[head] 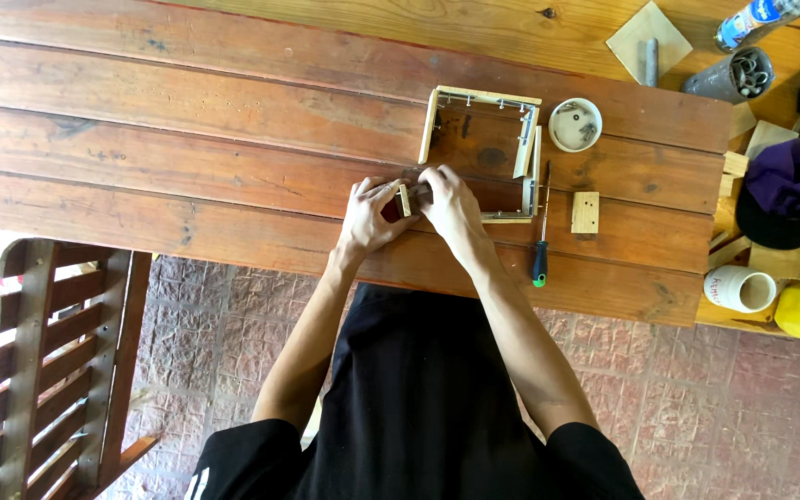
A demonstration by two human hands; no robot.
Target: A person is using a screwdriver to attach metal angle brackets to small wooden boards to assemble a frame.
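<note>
Both hands meet at the near left corner of a small pale wooden frame (pixel 479 97) lying on a reddish plank table (pixel 187 139). My left hand (pixel 370 211) pinches a small wooden block (pixel 405 199) at its end. My right hand (pixel 448 204) closes over the same piece from the right, covering where it meets the frame. Small nails or screws stick up along the frame's strips.
A screwdriver with a black and green handle (pixel 540 243) lies right of the frame, beside a small wooden block (pixel 585 212). A white bowl of screws (pixel 575 125) sits further back. Cups, a bottle, wood scraps and a purple cap crowd the right edge. A slatted wooden chair (pixel 57 352) stands lower left.
</note>
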